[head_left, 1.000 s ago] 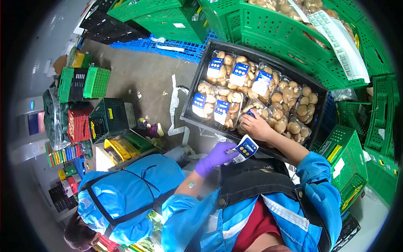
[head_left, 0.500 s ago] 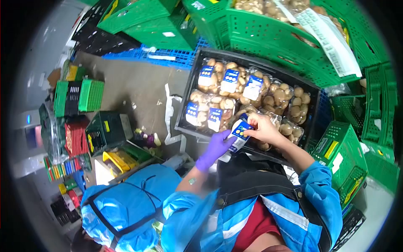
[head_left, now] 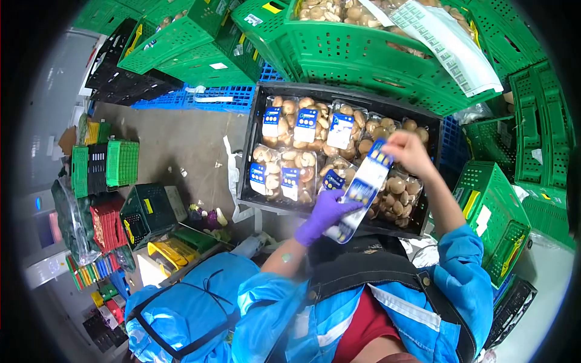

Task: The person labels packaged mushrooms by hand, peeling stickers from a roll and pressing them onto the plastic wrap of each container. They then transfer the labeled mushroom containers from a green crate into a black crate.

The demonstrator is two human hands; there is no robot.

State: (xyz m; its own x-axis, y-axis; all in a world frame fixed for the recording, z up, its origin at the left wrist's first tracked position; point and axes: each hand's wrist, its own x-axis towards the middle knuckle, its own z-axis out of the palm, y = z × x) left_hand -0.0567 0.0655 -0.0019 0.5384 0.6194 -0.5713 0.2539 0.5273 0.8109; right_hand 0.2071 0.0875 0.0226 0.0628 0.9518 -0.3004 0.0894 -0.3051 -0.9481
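A black crate holds several clear packs of brown mushrooms, and several of them bear blue and white labels. My left hand, in a purple glove, is closed on the lower part of a strip of blue and white labels over the crate's near edge. My bare right hand pinches the top end of the same strip, which stretches slantwise between both hands. Under the strip, beside my left fingers, lies a mushroom pack with a dark blue label.
Green crates with mushrooms and a printed white sheet stand beyond the black crate. More green crates are at the right. A person in a blue jacket is at the lower left, near a yellow tray.
My right hand has moved up and right, and a longer stretch of the label strip now shows between my hands. The view has shifted, so the crate appears further left.
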